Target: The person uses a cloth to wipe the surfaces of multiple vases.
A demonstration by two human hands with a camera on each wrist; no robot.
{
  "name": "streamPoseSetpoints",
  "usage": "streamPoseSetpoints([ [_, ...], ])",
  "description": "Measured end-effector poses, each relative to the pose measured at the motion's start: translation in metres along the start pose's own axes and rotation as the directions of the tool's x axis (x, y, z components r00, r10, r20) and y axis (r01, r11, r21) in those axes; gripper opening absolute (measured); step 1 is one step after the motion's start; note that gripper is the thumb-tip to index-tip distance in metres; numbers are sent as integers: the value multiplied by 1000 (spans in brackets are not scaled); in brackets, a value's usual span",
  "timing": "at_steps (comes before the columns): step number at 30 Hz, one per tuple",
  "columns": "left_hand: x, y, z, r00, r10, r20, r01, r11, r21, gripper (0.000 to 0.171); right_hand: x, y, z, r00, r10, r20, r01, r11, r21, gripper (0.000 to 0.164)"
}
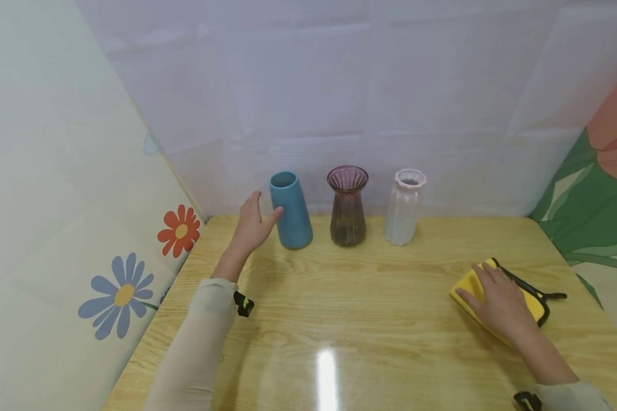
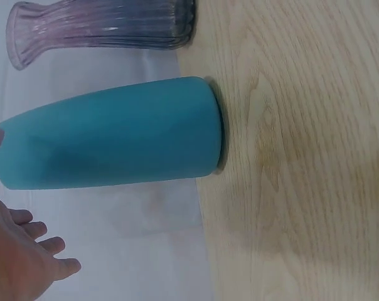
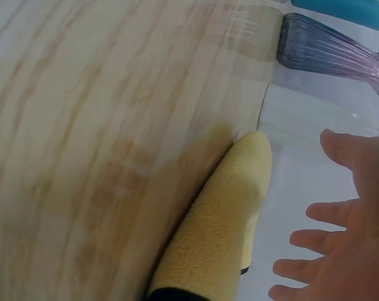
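Your left hand (image 1: 252, 226) is just beside the blue vase (image 1: 294, 214), thumb stretched toward its upper wall and the other fingers spread straight; you cannot tell from these views whether the thumb touches. Your right hand (image 1: 501, 302) lies across the yellow cloth (image 3: 208, 219) in the head view, hiding its middle, yet the right wrist view shows those fingers spread and clear of it, pinching nothing. The cloth's lower end is cut off there, and its black strap (image 1: 556, 295) shows only from above. The left wrist view crops your hand at its edge and trims the top of the purple glass vase (image 1: 348, 214). All three vases stand upright in a row toward the back of the surface (image 1: 365, 308): blue, then ribbed purple, then the white vase (image 1: 403, 214) with a scalloped rim. The blue and white mouths look dark inside, and the purple glass darkens toward its base, so you can't make out what any holds. The yellowish mark on your left wrist's black device (image 1: 244, 304) is too small to read.
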State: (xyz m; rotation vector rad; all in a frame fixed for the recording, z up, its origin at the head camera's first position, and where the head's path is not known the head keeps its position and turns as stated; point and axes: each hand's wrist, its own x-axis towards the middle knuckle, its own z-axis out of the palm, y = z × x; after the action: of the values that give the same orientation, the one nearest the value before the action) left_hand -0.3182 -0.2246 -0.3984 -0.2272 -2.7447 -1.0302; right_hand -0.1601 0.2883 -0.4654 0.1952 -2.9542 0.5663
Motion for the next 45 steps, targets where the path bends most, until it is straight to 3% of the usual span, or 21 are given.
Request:
streamPoseSetpoints([
  [9,8,0,6,999,-50,7,50,992,-119,97,1,11,8,999,-34,-24,34,999,3,74],
  [18,19,4,17,999,-20,-38,13,985,-173,96,1,21,11,997,9,70,-12,999,37,78],
  [37,30,6,32,998,12,-68,-30,960,-279,93,-1,33,8,984,53,168,-41,997,-73,77],
  [45,30,8,35,997,4,-74,-27,950,-312,90,-2,36,9,982,45,185,-35,998,-60,76],
])
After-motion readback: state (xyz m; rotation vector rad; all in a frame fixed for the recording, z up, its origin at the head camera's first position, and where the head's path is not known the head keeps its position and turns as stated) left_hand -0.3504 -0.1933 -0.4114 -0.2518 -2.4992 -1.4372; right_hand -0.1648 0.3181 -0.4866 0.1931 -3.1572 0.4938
